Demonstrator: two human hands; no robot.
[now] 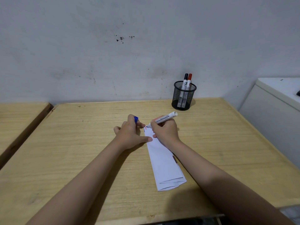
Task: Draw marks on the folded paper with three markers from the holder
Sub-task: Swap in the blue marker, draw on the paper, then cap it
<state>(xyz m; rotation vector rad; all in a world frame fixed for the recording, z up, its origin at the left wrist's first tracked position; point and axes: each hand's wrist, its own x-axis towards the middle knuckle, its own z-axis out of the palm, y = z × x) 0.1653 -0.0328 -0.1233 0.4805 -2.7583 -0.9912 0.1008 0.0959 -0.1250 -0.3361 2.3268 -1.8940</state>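
The folded paper [163, 161] lies on the wooden surface [65, 151], running from below both wrists up between them. The left hand [129, 133] presses the paper's far left edge, fingers curled around a blue cap [136, 119]. Just right of it, the right hand [164, 131] is clamped on a marker [162, 119], tip touching the paper's far end. Beyond the right hand stands the mesh holder [184, 96] with two markers [186, 82].

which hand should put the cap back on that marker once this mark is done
Left. The left hand already holds the blue cap beside the marker tip, while the right hand grips the barrel over the folded paper.
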